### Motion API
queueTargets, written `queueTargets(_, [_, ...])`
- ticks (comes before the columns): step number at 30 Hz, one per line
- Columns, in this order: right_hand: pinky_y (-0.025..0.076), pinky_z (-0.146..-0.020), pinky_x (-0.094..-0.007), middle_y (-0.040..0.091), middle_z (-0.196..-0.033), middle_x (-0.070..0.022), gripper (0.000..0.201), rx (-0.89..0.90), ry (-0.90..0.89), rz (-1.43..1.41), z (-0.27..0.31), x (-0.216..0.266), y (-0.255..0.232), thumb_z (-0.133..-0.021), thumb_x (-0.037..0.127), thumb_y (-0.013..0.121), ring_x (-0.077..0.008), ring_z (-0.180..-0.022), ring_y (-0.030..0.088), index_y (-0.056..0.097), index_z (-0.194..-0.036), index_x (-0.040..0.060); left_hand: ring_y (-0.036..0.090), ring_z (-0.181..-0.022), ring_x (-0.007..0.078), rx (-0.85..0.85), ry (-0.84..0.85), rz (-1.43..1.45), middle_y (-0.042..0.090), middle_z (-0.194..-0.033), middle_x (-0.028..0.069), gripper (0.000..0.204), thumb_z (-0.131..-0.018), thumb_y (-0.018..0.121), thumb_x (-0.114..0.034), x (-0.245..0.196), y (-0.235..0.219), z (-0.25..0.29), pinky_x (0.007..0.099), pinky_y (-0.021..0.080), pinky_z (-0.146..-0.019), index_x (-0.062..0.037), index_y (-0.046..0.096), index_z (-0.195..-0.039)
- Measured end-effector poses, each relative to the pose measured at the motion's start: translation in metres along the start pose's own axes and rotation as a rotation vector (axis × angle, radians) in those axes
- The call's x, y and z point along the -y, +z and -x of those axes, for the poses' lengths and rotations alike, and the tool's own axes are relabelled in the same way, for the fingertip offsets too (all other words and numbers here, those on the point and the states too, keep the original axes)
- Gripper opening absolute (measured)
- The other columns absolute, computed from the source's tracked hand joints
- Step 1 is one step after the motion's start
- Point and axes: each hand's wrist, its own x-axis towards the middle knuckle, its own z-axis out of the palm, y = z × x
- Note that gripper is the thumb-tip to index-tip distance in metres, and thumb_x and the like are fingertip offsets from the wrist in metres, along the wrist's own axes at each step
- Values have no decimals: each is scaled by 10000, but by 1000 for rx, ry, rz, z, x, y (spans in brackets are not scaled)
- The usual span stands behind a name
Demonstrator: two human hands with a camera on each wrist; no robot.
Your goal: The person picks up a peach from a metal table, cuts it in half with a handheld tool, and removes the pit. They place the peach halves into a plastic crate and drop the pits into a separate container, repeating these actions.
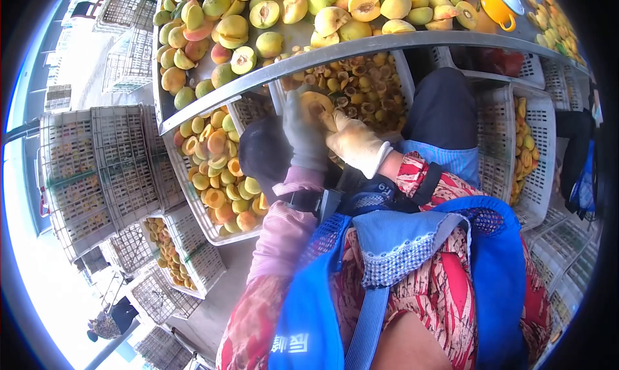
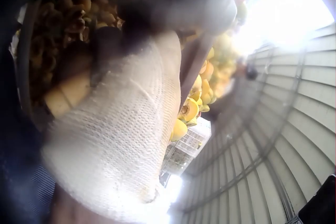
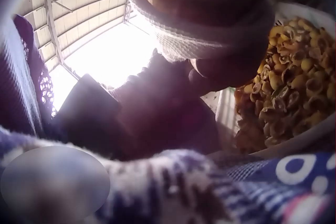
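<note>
At far left, at least 2 stacks of pale plastic crates (image 1: 71, 176) stand, slatted and boxy; blur prevents a full count. Next comes 1 white crate (image 1: 218, 241) of smooth, round fruit halves, too many to number.

2 gloved hands meet mid-view. The left hand (image 1: 303, 130), in grey cloth, has its grip clamped on 1 pale orange fruit piece (image 1: 317, 107), which sits between the hands above a second crate (image 1: 405, 76) of hollow, browned pieces. The right hand (image 1: 358, 144), in a whitish knitted glove with ribbed texture, has bent fingers touching the fruit's lower edge; whether its grip is closed on anything I cannot tell, since the fingertips blur together.

Above runs the metal-edged desk (image 1: 361, 46), heaped with green-yellow fruit, and 1 glossy yellow mug (image 1: 495, 9) with 1 handle, toward the right. At far right, 1 more crate (image 1: 541, 150) holds yellow pieces, partly hidden by its wall.
</note>
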Motion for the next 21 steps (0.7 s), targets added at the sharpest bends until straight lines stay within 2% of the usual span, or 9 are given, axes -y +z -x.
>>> queueTargets(2, [463,-877,-458,621,-1038,-286,416,70,-163,66,-19,-27,10,-842,270,558,-429,-1017,593,517,-1169,16,660,-857,299,-62,-93,78,670,-1015,167,257,-850,553,-31,6,1,-1,363,535,-725,3,594,-1102])
queueTargets(4, [464,-882,-452,620,-1049,-283,435,149,-267,145,-26,-35,10,-841,261,555,-428,-1026,591,516,-1197,15,660,-867,313,-97,-442,416,668,-1005,174,279,-820,576,-7,-15,0,-6,373,536,-730,-3,601,-1099])
queueTargets(6, [466,-887,-445,618,-1059,-278,455,228,-314,246,-21,-25,-6,-842,252,550,-429,-1031,588,515,-1229,14,658,-874,315,80,-365,173,666,-997,167,324,-776,617,2,2,-6,-7,373,533,-739,-14,614,-1099])
queueTargets(10, [473,-872,-458,617,-1041,-269,417,341,-482,532,-21,-15,-28,-863,275,549,-438,-1014,591,576,-1173,-3,631,-858,204,335,-200,-38,652,-984,106,304,-924,548,-211,-5,-12,-5,304,521,-756,21,614,-1108])
queueTargets(12, [500,-638,-414,627,-835,-191,415,316,-524,380,-19,-14,-32,-879,304,547,-338,-716,629,567,-1148,-11,627,-831,176,304,-349,150,653,-966,89,319,-957,528,-248,6,-8,-6,288,519,-751,25,625,-1091])
queueTargets(14, [460,-479,-370,595,-688,-122,367,517,145,-159,-7,-1,-42,-886,300,540,-254,-523,580,567,-1098,1,628,-809,170,270,-411,256,657,-949,85,307,-957,525,-244,7,-4,-6,286,518,-743,20,641,-1063])
queueTargets(17, [273,-322,-251,379,-504,35,171,489,253,-607,2,-11,-30,-890,183,482,-88,-345,344,486,-734,112,638,-824,214,333,-155,-7,664,-931,99,235,-863,544,-139,-8,-5,-2,312,522,-749,-10,653,-1027])
queueTargets(20, [235,-364,-252,378,-534,40,137,684,323,-849,2,-18,-35,-885,235,522,-89,-372,320,510,-843,106,659,-871,306,350,104,-298,678,-921,123,363,-682,572,83,-21,-4,-3,362,533,-770,-58,646,-1008])
queueTargets(21, [226,-362,-245,367,-535,50,135,732,319,-939,4,-19,-37,-884,233,524,-76,-371,307,507,-843,106,660,-867,302,315,77,-239,680,-923,117,356,-690,556,90,-22,-2,-2,359,533,-766,-54,645,-1003])
